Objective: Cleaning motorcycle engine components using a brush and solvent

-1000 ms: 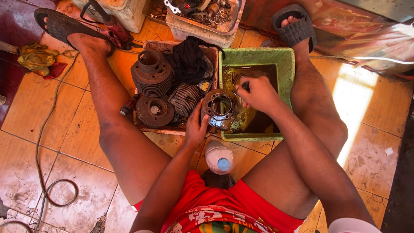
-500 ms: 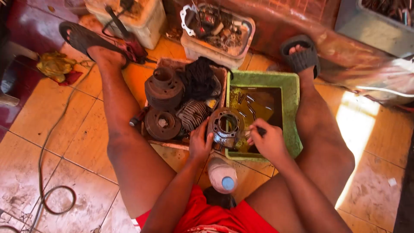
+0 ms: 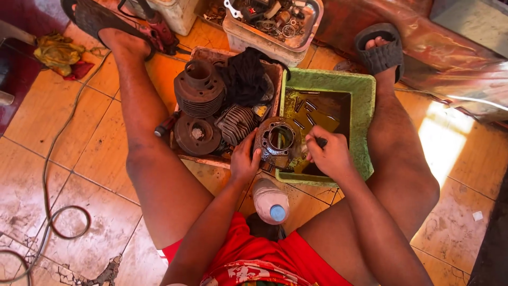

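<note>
My left hand (image 3: 244,159) grips the finned engine cylinder (image 3: 276,142) at the green tray's (image 3: 365,106) near-left corner, bore upward; my right hand (image 3: 329,156), just right of it, pinches a dark tool (image 3: 320,142).

Both forearms reach forward between the bent bare legs; the left hand (image 3: 244,159) curls its grip sideways, the right hand (image 3: 329,156) fists, knuckles up.

Floor (image 3: 63,153) = orange-tan tiles w/ dark grout, worn & stained, cracked at bottom left. Bright sun patch (image 3: 450,143) on tiles at right. Thin cable (image 3: 50,180) snakes down left side & loops near the bottom. Crumpled yellow rag (image 3: 58,53) lies top left, by a dark red strip of floor. Shiny reddish sheet (image 3: 423,47) runs along upper right.
</note>
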